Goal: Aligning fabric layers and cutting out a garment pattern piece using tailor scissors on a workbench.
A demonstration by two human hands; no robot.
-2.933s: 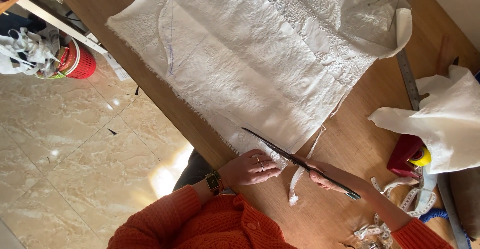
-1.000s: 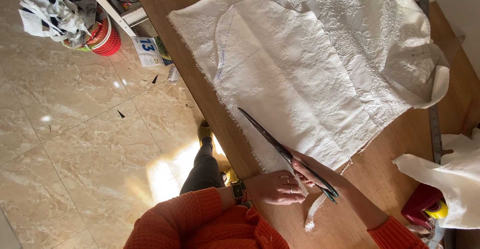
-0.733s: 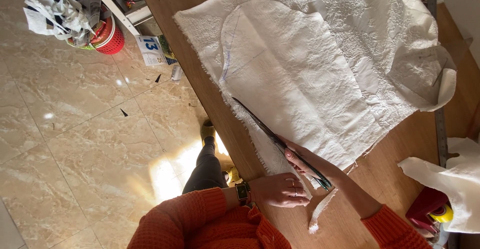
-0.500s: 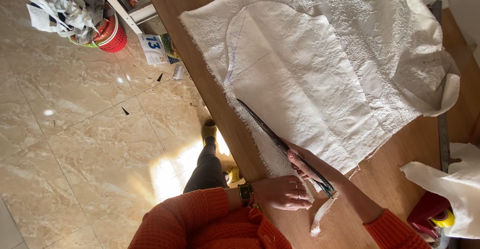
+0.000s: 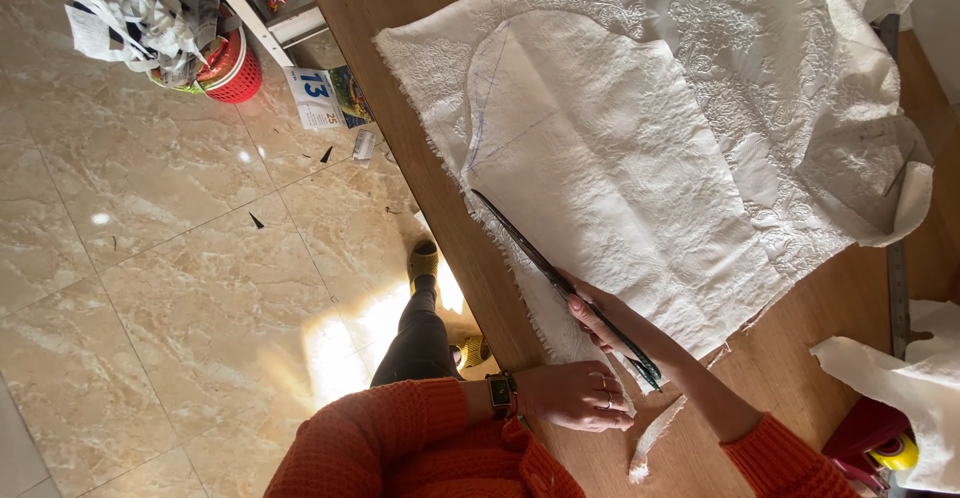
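Note:
A large piece of white lace fabric [image 5: 640, 158] lies spread on the wooden table [image 5: 400, 68], with a blue curved line drawn near its far left corner. My right hand [image 5: 597, 320] grips long dark scissors [image 5: 530, 255] by the handles. The blades run along the fabric's frayed edge nearest the table's side, tip pointing away from me. My left hand [image 5: 575, 396], with a wristwatch and rings, rests flat on the table by the fabric's near corner, just beside the scissor handles. A narrow cut strip of fabric [image 5: 655, 438] lies next to it.
A metal ruler [image 5: 893, 278] lies along the table's right side, near a white cloth [image 5: 900, 378], a red object [image 5: 862, 428] and a yellow roll [image 5: 902, 452]. On the tiled floor stand a red basket [image 5: 235, 73] of scraps and a printed card [image 5: 325, 98].
The scissors have travelled further along the fabric's edge, away from me, with my right hand following. My left hand stays flat near the corner. The view has shifted slightly.

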